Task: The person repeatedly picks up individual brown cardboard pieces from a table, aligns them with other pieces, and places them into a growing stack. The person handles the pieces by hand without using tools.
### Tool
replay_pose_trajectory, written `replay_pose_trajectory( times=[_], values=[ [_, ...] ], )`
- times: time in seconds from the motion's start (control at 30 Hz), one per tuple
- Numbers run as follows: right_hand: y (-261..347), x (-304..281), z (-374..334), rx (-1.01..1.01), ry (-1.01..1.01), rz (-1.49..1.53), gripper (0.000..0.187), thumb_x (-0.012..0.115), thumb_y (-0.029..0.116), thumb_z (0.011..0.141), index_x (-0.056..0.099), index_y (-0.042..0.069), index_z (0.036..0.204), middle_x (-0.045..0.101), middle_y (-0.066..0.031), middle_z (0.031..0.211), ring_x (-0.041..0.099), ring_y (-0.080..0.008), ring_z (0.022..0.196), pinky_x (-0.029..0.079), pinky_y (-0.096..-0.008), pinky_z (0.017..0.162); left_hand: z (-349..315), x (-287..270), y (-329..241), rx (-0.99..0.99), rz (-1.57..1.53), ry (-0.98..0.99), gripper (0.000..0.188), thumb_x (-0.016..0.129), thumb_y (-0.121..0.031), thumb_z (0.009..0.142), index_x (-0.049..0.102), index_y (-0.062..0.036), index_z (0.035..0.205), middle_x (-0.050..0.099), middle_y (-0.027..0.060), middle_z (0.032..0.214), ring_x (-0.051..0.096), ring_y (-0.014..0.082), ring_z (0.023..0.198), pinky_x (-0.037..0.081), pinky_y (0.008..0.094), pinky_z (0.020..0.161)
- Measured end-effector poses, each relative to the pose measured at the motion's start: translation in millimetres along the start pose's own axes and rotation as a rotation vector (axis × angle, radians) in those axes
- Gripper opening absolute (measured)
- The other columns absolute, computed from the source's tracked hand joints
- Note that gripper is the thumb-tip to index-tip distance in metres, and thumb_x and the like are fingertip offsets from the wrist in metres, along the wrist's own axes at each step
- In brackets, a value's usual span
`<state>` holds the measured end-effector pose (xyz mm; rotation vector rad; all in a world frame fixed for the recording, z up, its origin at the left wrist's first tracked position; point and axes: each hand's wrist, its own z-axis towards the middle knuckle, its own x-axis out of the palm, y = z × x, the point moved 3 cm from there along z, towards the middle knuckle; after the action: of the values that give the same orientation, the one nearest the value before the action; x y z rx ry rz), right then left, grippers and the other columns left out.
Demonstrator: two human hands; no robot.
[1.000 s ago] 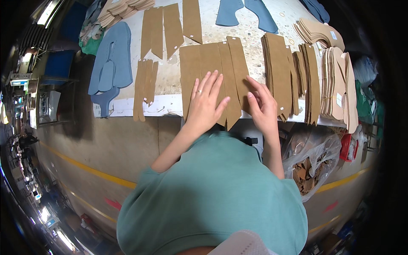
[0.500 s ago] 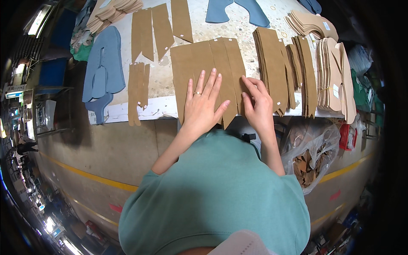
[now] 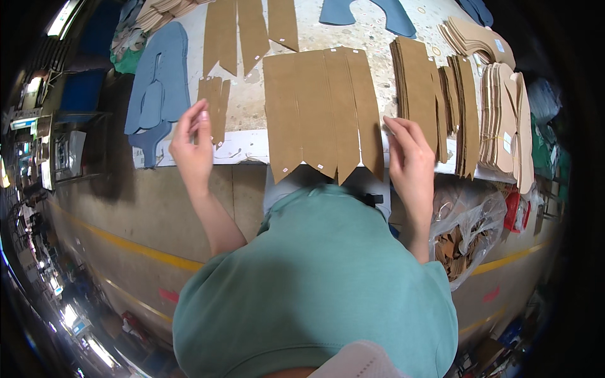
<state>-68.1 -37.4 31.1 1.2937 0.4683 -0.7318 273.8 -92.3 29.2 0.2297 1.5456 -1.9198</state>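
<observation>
Several long brown strips lay side by side at the near edge of the white table, between the two hands and straight ahead of the green shirt. Their notched, pointed ends hung over the edge, and small white tags showed at some ends. The left hand was raised to the left of them, its fingers bent and its thumb near the forefinger in a narrow shape; I could not tell whether anything was between them. It partly covered some narrow brown strips, though I could not tell whether it touched them. The right hand was just beside the right edge of the long strips, fingers together and slightly curved, with a narrow gap to the thumb and nothing visible in it. Past that hand stood a brown stack, then beige pieces. Blue pieces lay at the left, near more brown strips farther up. Below the table's right side was a clear plastic bag with brown scraps inside
</observation>
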Motion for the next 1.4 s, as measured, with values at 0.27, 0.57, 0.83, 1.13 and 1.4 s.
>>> replay_pose_trajectory(
  times=[0.27, 0.57, 0.83, 1.13, 1.4],
  values=[
    [4.7, 20.2, 7.7, -0.042, 0.065, -0.115, 0.029, 0.063, 0.01, 0.091, 0.064, -0.002, 0.118, 0.061, -0.019, 0.115, 0.061, -0.0353, 0.105, 0.049, -0.0403, 0.092, -3.2, -37.8, 42.0, -0.088, 0.026, -0.197, 0.019, 0.061, -0.014, 0.097, 0.07, 0.0003, 0.107, 0.074, 0.0113, 0.099, 0.07, 0.0161, 0.092, 0.054, 0.0297, 0.084],
    [10.9, 75.8, 26.3, -0.267, 0.05, -0.29, 0.055, 0.063, 0.025, 0.094, 0.047, 0.009, 0.143, 0.042, -0.018, 0.148, 0.035, -0.0408, 0.139, 0.03, -0.0485, 0.113, 1.7, -35.8, 31.5, -0.042, 0.091, -0.183, 0.016, 0.063, -0.011, 0.096, 0.07, 0.0014, 0.101, 0.074, 0.0068, 0.09, 0.068, 0.0095, 0.083, 0.052, 0.0235, 0.077],
    [-0.1, 81.4, 22.3, -0.253, 0.06, -0.279, 0.05, 0.062, 0.027, 0.093, 0.053, 0.009, 0.139, 0.041, -0.0175, 0.15, 0.036, -0.0397, 0.138, 0.029, -0.0483, 0.114, 21.6, -27.0, 32.2, -0.122, 0.186, -0.104, 0.014, 0.069, -0.014, 0.088, 0.071, -0.0012, 0.093, 0.072, 0.0069, 0.081, 0.066, 0.0128, 0.071, 0.053, 0.0275, 0.069],
    [1.1, 81.1, 22.6, -0.258, 0.056, -0.281, 0.05, 0.063, 0.027, 0.093, 0.053, 0.008, 0.138, 0.042, -0.0174, 0.15, 0.037, -0.0394, 0.138, 0.029, -0.0485, 0.113, 22.0, -11.0, 49.0, -0.288, 0.401, 0.094, 0.027, 0.081, -0.027, 0.078, 0.071, -0.0048, 0.091, 0.067, 0.0011, 0.073, 0.058, 0.0079, 0.062, 0.05, 0.0239, 0.062],
    [1.8, 80.1, 22.3, -0.252, 0.056, -0.256, 0.049, 0.063, 0.026, 0.093, 0.054, 0.008, 0.138, 0.042, -0.0177, 0.149, 0.036, -0.0389, 0.138, 0.028, -0.0477, 0.114, 18.5, -8.8, 56.3, -0.272, 0.372, 0.027, 0.028, 0.08, -0.026, 0.078, 0.072, -0.004, 0.093, 0.068, 0.0016, 0.074, 0.059, 0.0088, 0.063, 0.05, 0.0248, 0.062]
  ],
)
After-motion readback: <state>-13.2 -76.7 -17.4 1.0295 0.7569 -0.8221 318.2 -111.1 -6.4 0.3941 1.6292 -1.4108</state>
